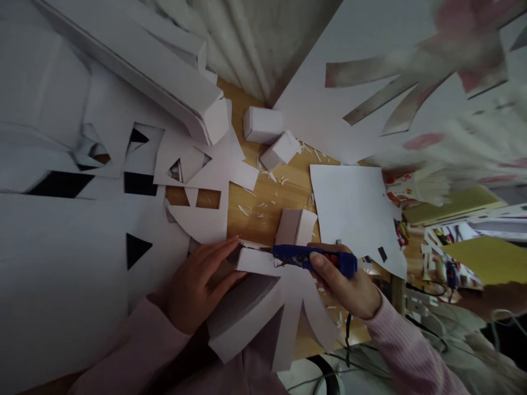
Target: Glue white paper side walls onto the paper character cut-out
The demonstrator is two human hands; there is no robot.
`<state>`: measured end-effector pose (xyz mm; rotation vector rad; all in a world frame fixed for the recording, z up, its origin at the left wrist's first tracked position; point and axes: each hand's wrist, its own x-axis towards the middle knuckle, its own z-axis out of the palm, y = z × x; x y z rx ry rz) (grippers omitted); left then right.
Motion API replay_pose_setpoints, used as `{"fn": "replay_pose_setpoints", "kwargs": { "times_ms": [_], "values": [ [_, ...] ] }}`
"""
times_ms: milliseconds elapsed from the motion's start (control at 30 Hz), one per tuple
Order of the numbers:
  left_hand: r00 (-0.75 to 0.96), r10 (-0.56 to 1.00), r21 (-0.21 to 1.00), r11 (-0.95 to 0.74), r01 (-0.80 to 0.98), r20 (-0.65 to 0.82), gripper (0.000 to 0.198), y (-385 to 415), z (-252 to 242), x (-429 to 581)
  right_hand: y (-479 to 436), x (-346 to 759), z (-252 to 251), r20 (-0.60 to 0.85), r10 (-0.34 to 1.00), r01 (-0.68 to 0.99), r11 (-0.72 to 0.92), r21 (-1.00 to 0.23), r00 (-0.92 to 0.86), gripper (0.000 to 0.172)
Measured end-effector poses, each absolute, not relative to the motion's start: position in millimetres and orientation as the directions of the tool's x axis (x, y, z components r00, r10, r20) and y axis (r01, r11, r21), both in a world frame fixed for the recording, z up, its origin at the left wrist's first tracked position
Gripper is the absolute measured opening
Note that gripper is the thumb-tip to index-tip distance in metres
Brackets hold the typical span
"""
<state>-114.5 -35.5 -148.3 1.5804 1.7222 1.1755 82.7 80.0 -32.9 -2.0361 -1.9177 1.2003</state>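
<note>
My right hand point(349, 288) is closed around a blue glue gun point(308, 257), its nozzle pointing left at the edge of a folded white paper box piece point(257, 260). My left hand point(195, 285) lies on that white piece with fingers stretched toward the nozzle, pressing the paper down. A small white paper box point(294, 226) stands just behind the gun. Both sleeves are pink.
Two small white paper boxes point(262, 124) point(280, 150) lie on the wooden table point(267, 203) among paper scraps. Cut-out white sheets point(82, 258) cover the left. A long white box form point(164, 82) lies at top left. A white sheet point(354, 211) lies to the right; cables hang below.
</note>
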Motion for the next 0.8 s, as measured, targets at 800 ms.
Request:
{"fn": "replay_pose_setpoints", "kwargs": {
  "times_ms": [800],
  "values": [
    [-0.199, 0.966, 0.857, -0.043, 0.514, 0.167, 0.040, -35.7, -150.3, -113.7, 85.8, 94.0, -35.2, -0.541, 0.806, 0.800, -0.150, -0.581, -0.242, 0.059]
  ]
}}
